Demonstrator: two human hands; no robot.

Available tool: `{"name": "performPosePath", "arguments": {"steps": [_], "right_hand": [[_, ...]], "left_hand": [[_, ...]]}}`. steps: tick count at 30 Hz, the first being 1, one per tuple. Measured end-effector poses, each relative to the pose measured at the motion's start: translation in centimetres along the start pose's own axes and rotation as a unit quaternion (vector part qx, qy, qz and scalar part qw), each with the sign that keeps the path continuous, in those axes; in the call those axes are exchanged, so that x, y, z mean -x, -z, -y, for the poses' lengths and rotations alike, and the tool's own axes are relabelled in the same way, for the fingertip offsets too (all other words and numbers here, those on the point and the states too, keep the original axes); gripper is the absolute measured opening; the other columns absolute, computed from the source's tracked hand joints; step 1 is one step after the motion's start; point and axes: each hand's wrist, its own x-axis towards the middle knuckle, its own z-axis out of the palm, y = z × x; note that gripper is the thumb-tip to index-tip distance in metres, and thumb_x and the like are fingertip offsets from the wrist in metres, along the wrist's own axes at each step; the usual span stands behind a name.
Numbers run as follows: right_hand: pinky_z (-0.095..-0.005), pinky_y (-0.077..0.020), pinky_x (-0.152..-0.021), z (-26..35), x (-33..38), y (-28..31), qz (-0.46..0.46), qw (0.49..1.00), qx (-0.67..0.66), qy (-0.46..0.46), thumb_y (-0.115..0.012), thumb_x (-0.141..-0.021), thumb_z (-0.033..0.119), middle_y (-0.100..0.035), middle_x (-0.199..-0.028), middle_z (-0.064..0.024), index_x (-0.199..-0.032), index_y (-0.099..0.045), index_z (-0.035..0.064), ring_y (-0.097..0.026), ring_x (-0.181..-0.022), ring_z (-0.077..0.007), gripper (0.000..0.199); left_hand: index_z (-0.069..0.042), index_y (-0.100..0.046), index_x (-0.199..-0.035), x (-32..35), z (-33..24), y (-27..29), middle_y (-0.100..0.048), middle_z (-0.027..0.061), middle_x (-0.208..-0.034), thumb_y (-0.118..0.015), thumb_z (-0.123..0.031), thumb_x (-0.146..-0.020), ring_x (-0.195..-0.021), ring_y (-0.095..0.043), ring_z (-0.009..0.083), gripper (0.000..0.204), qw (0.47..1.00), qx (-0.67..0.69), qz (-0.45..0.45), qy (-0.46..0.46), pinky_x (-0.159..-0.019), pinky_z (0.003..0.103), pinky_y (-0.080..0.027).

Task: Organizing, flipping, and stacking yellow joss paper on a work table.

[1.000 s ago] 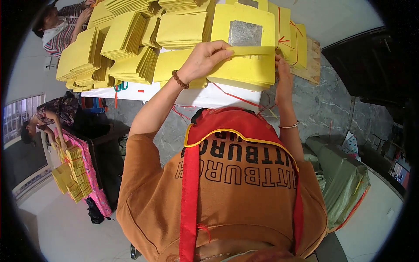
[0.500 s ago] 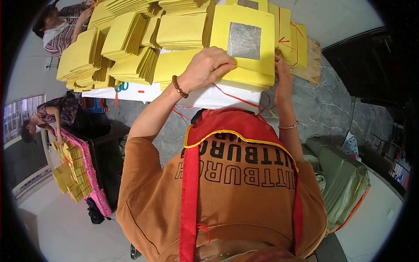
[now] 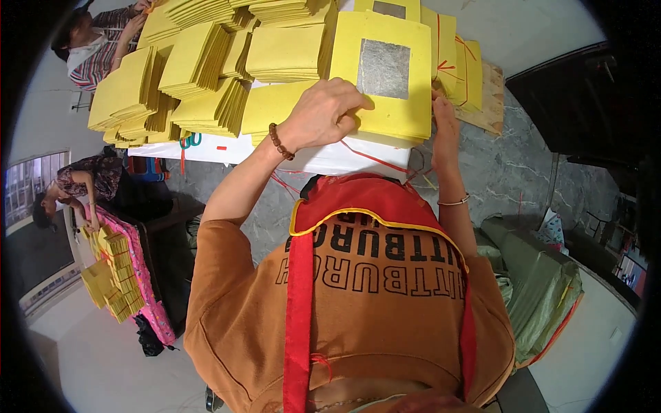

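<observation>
Head view: a person in an orange shirt and red apron bends over a white table [image 3: 344, 162].
Left hand [image 3: 323, 113]: fingers curled down, gripping the near left edge of a yellow paper stack [image 3: 375, 103].
Right hand [image 3: 444, 127]: flat against the stack's right side, fingers straight, pressing rather than closing round it.
Yellow paper stack: lies on the table's near edge; its top sheet bears a silver foil square [image 3: 383, 69].
Around: more yellow paper piles [image 3: 200, 62] cover the table beyond; red string [image 3: 375, 160] trails across the white surface below the stack.
</observation>
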Motion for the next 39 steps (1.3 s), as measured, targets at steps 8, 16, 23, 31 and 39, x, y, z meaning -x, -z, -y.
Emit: {"name": "performPosePath", "arguments": {"steps": [8,16,23,31,39], "right_hand": [[-0.0256,-0.0335,-0.091,-0.6,0.0,0.2,0.003,0.999,0.016,0.027,-0.045,-0.092,0.02,-0.045,-0.117,-0.0074,-0.104,-0.057,-0.0051,-0.044,-0.106,-0.0144,0.031],[-0.0285,-0.0337,-0.093,-0.7,0.0,0.1,0.004,0.993,0.087,0.081,-0.049,-0.089,0.017,-0.043,-0.121,-0.0103,-0.109,-0.054,-0.0034,-0.043,-0.11,-0.0181,0.03],[-0.0325,-0.0322,-0.095,1.2,1.2,-1.2,0.012,0.96,0.211,0.183,-0.05,-0.087,0.019,-0.048,-0.12,-0.0144,-0.114,-0.053,-0.002,-0.043,-0.113,-0.0257,0.034],[-0.0379,-0.032,-0.095,2.1,1.7,-2.1,0.035,0.928,0.287,0.234,-0.054,-0.082,0.021,-0.054,-0.114,-0.0151,-0.113,-0.054,0.0008,-0.048,-0.108,-0.0287,0.036],[-0.0388,-0.0343,-0.091,2.0,1.7,-2.7,0.056,0.919,0.303,0.246,-0.057,-0.081,0.02,-0.055,-0.111,-0.0154,-0.114,-0.051,0.0014,-0.05,-0.105,-0.0303,0.039]], "left_hand": [[-0.002,-0.061,-0.086,-1.9,-1.4,-0.7,-0.058,0.0131,-0.076,-0.047,-0.005,-0.07,-0.077,-0.056,0.0288,0.022,0.997,0.054,-0.047,0.033,-0.07,0.038,-0.045],[0.0,-0.058,-0.097,-3.2,-1.3,-3.2,-0.057,0.0154,-0.081,-0.048,-0.008,-0.076,-0.078,-0.055,0.0308,0.024,0.996,0.076,-0.035,0.019,-0.071,0.038,-0.045],[0.0,-0.05,-0.111,-4.4,-1.4,-2.3,-0.061,0.0064,-0.084,-0.048,-0.015,-0.087,-0.08,-0.06,0.0133,0.029,0.958,0.207,0.048,0.194,-0.068,0.026,-0.046],[0.002,-0.051,-0.108,-4.9,-0.7,-3.3,-0.06,0.0079,-0.068,-0.055,-0.042,-0.082,-0.064,-0.059,0.0183,0.051,0.931,0.287,-0.052,0.218,-0.059,0.029,-0.045],[0.001,-0.05,-0.108,-5.1,-0.5,-3.1,-0.061,0.0075,-0.071,-0.06,-0.046,-0.078,-0.066,-0.059,0.0167,0.056,0.928,0.269,-0.015,0.258,-0.06,0.027,-0.045]]}}
